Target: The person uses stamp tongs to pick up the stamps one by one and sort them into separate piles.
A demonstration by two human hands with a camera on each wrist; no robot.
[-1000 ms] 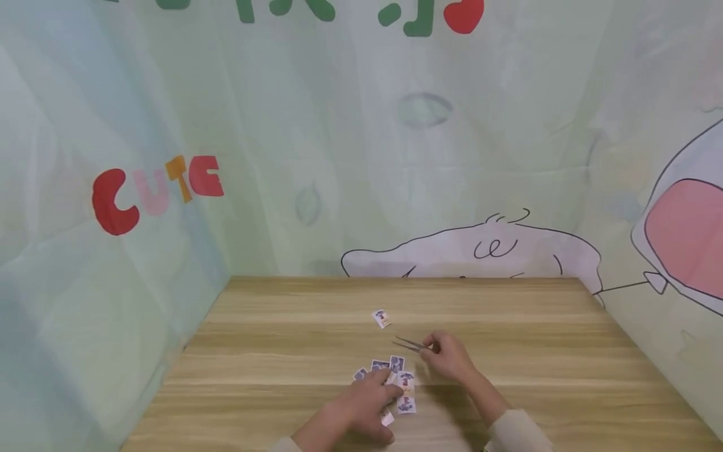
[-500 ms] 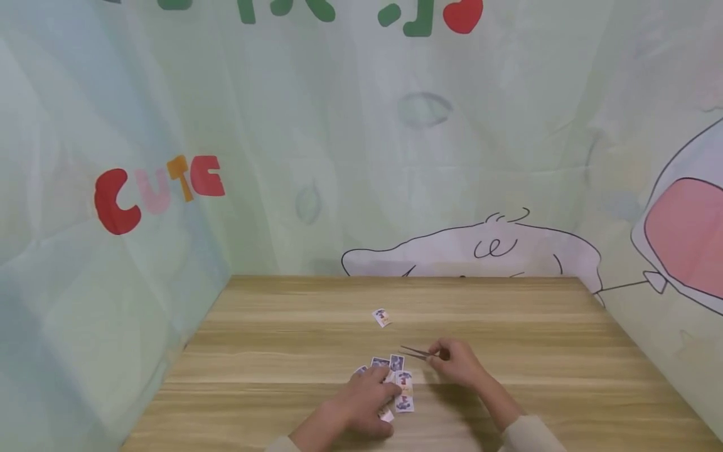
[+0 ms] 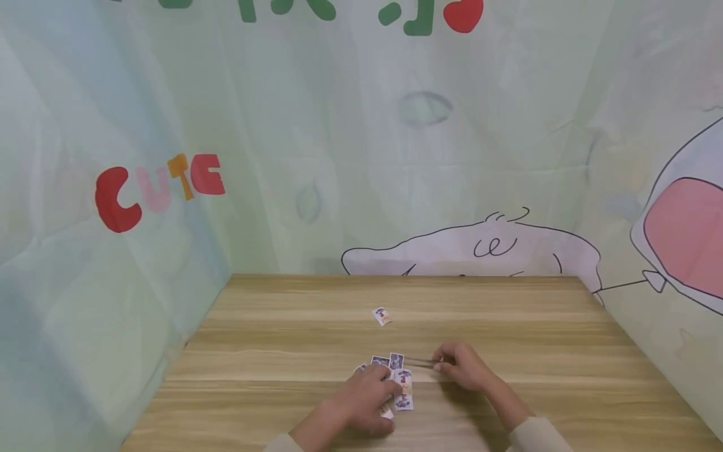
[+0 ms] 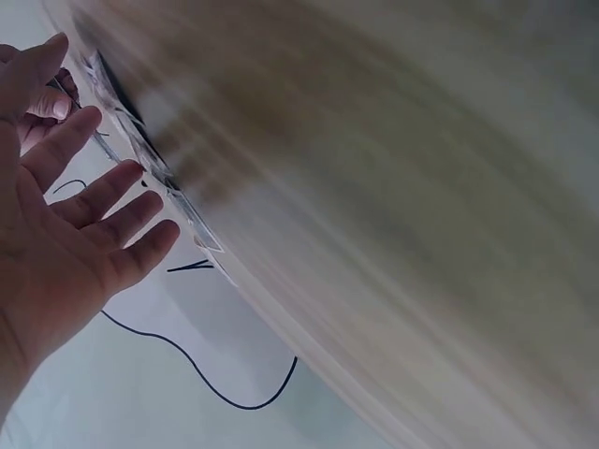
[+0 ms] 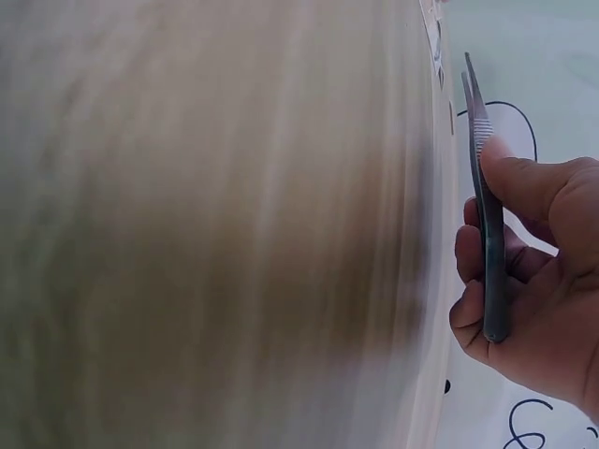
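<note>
My right hand (image 3: 463, 367) pinches a pair of metal tweezers (image 5: 490, 234) between thumb and fingers. In the head view the tweezers point left, their tips right at the edge of a small dark printed card (image 3: 396, 361). Spread and fairly straight, the fingers of my left hand (image 3: 364, 397) lie over a cluster of small printed paper cards, hiding part of it. A longer card strip (image 3: 403, 390) with coloured figures shows beside its fingertips. The left wrist view shows the left palm (image 4: 56, 253) and the cards (image 4: 154, 164) edge-on along the tabletop.
One more small printed card (image 3: 381, 316) lies apart, farther back on the wooden table (image 3: 271, 351). Behind the table's far edge hangs a pale green printed cloth (image 3: 350, 157), with another stretch of it at the left.
My right hand has moved right and nearer, and the tweezers' tips have come down from the open table to the dark card's edge. The left hand stays almost in place on the cards.
</note>
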